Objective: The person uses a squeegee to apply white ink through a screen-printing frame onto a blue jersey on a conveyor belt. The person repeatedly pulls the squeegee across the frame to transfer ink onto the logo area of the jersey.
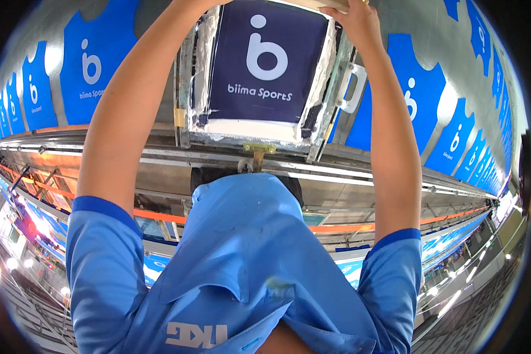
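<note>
In front of me lies a printing screen (230,109), its dark navy mesh bearing a white round design and lettering. White ink is smeared along its sides and lower border. At the top edge of the view, my right hand (358,20) is closed on the end of a pale squeegee (304,3), which crosses the screen's far end and is mostly cut off. My left arm reaches to the same far end. Only a sliver of my left hand (217,2) shows there, and its fingers are out of view.
Blue sleeveless shirt pieces with white designs (94,65) (407,82) lie in rows on the long grey table (153,88) at both sides. A white handle (353,88) stands at the screen's right. A brass-coloured bracket (258,148) joins the frame to the metal rail (330,171) nearest me.
</note>
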